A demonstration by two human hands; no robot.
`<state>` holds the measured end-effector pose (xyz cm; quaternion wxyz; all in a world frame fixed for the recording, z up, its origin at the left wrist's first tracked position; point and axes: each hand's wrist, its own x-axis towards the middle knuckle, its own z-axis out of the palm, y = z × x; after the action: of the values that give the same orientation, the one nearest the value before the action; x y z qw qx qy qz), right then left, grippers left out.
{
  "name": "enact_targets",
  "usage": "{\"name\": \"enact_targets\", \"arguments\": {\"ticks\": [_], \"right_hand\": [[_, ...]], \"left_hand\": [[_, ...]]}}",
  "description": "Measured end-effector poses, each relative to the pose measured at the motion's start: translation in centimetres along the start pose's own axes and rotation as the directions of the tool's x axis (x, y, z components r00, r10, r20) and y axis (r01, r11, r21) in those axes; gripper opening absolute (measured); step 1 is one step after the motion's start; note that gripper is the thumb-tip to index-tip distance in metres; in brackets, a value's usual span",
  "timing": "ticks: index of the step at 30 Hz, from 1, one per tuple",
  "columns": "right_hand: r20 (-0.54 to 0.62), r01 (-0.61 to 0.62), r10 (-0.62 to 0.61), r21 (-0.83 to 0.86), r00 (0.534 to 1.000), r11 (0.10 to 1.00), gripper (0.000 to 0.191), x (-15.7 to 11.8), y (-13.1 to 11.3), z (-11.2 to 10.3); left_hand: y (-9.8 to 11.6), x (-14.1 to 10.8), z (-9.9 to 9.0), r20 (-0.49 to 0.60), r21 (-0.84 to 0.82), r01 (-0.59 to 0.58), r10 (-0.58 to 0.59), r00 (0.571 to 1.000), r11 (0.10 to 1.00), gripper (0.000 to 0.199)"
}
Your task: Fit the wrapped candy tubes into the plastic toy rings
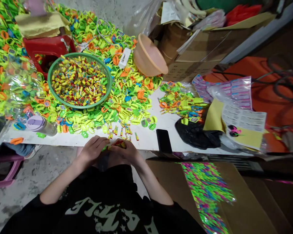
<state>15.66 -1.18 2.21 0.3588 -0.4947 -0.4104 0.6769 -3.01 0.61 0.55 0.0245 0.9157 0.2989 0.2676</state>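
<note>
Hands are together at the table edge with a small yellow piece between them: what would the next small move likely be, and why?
Probably finish pressing the pieces together. The left hand and right hand meet over a small yellow piece at the table edge, with loose small yellow sticks just ahead, within easy reach.

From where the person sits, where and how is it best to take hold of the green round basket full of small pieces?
Probably at the near rim of the green basket, coming from the front edge of the table. The rim stands raised and bare above the pile of plastic rings, while its inside is full. Two hands on opposite sides would keep it level.
</note>
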Motion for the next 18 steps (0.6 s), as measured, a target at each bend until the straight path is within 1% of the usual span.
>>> {"name": "enact_targets", "arguments": {"ticks": [3,6,9,13,15,18], "right_hand": [[-0.006,-0.003,0.003,0.009,1.000,1.000,0.035,0.0,-0.1,0.0],[-0.017,-0.006,0.007,0.004,1.000,1.000,0.037,0.1,0.0,0.0],[-0.038,-0.001,0.001,-0.011,0.999,1.000,0.038,0.2,0.4,0.0],[-0.069,0.004,-0.008,-0.054,0.998,0.999,0.039,0.7,1.4,-0.2],[-0.059,0.011,-0.017,-0.097,0.998,0.995,0.040,0.9,1.7,-0.7],[0.034,0.009,-0.001,-0.246,0.999,0.969,0.039,0.8,1.8,-2.6]], "left_hand": [[0.0,-0.3,0.3,0.050,0.000,0.004,-0.004,0.999,1.000,0.019],[0.1,-0.6,0.9,0.076,0.002,0.007,-0.007,0.997,1.000,0.012],[0.2,-0.7,1.5,0.079,0.009,0.046,-0.047,0.996,0.999,0.008],[0.3,-0.5,2.0,0.055,-0.001,0.084,-0.083,0.995,0.997,0.009],[0.5,-0.5,2.2,0.065,-0.032,0.081,-0.079,0.995,0.996,0.020],[0.6,-1.2,2.5,0.133,-0.092,0.097,-0.084,0.987,0.991,0.055]]}}
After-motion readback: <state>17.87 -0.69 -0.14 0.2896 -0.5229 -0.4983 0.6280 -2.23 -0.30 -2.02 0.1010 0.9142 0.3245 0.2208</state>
